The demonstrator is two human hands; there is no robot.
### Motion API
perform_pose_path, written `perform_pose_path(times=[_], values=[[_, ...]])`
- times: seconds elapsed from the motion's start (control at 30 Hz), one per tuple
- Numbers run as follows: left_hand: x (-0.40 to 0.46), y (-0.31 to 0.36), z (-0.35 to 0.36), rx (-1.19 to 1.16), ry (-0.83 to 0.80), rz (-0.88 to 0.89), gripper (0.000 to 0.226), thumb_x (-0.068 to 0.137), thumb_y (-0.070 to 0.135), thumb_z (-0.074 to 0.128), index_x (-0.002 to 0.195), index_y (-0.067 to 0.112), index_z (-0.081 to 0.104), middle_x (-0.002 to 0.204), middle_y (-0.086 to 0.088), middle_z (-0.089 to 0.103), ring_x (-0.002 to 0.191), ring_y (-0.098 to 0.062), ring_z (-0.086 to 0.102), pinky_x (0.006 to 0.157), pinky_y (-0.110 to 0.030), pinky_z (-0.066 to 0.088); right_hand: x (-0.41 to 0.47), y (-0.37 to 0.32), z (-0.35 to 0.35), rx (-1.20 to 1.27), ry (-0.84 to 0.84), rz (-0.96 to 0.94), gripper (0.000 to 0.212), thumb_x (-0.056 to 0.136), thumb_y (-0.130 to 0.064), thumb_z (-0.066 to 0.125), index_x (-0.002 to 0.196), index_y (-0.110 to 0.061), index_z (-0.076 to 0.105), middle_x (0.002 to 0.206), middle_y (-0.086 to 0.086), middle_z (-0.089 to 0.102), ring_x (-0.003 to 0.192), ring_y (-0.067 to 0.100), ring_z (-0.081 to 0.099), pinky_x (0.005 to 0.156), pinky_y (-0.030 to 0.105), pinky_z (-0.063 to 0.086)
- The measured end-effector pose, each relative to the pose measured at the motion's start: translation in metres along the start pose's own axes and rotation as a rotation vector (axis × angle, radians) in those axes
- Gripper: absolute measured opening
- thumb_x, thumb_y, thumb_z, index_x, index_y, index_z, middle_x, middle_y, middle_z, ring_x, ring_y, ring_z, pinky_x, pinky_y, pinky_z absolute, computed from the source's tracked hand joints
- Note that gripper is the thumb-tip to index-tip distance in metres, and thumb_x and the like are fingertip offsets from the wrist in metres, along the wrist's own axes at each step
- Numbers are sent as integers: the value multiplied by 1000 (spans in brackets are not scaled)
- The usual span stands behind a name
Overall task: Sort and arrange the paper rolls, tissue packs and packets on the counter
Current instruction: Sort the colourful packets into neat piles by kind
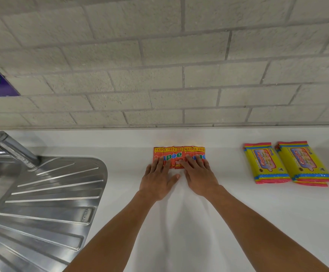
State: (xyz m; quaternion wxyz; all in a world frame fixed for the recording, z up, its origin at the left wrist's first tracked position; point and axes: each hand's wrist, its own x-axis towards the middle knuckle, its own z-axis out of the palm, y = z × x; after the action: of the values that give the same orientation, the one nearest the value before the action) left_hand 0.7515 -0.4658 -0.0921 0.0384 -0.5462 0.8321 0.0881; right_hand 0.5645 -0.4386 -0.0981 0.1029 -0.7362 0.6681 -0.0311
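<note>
Both hands lie flat with straight fingers, gripping nothing: the left hand point(156, 178) presses its fingertips on the left end of the red packets point(176, 155), the right hand point(199, 176) on the right end. The packets lie in an overlapping row on the white counter point(238, 222), near the back wall point(159, 65); how many there are is hard to tell under the fingers. Well off to the right lie two yellow tissue packs point(288, 162) side by side, perhaps stacked on others. To the left sits the steel sink point(47, 203) with its tap point(12, 147).
</note>
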Motion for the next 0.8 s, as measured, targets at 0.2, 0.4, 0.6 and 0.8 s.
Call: perform_pose_path(times=[0.2,0.4,0.6,0.8], values=[[-2,-1,-1,-6,12,11,79,94,71,12,159,26,3,167,1,0,154,-22,-4,125,-43,6,-1,1,0,19,11,-14,51,106,-39,29,155,-31,19,165,1,11,152,35,3,123,50,7],[-4,-4,4,-18,26,22,77,95,71,12,158,30,-4,167,6,-5,154,-21,-8,125,-44,3,-8,3,-3,54,70,47,53,105,-36,32,155,-21,24,164,5,18,152,31,7,123,49,8],[-3,-3,5,-7,19,13,78,94,72,11,158,29,-2,167,5,-3,154,-22,-7,125,-46,4,-16,14,7,38,101,92,67,95,-41,15,139,-8,53,147,12,49,141,35,40,113,53,32],[-3,0,5,-19,20,14,77,95,71,11,158,29,-2,167,5,-4,153,-23,-9,125,-47,3,-12,15,3,58,75,58,62,101,-42,14,152,-13,31,162,8,25,151,30,16,121,47,12]])
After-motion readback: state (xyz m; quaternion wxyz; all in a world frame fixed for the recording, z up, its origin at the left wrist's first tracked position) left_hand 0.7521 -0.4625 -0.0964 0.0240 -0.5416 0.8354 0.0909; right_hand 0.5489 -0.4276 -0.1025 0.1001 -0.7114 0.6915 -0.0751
